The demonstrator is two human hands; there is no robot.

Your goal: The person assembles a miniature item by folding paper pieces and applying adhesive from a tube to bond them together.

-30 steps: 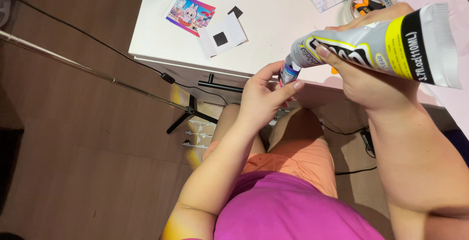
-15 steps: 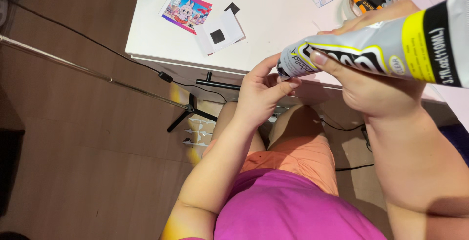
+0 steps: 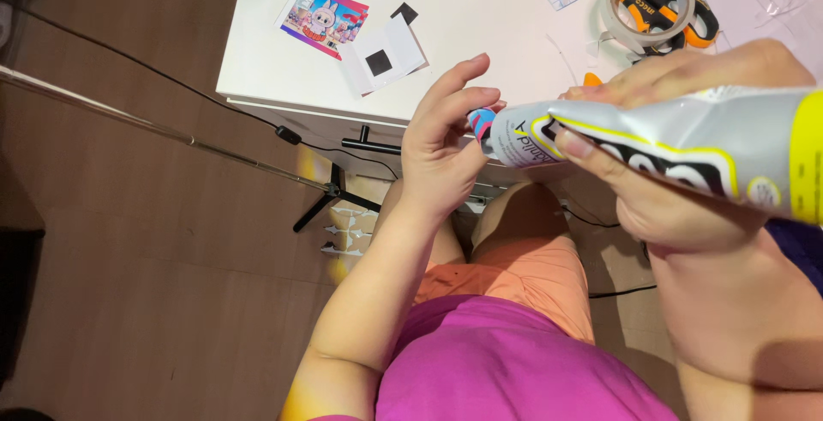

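The big silver glue tube (image 3: 686,151) sits up near the camera, over the lap, right hand (image 3: 677,189) wrapped around its body. Left hand (image 3: 446,142) pinches the small blue cap (image 3: 482,121), other fingers fanned. Looks soft and squishy, so grip near the stiffer neck. White desk (image 3: 480,35) beyond, tape roll (image 3: 647,1) far right.
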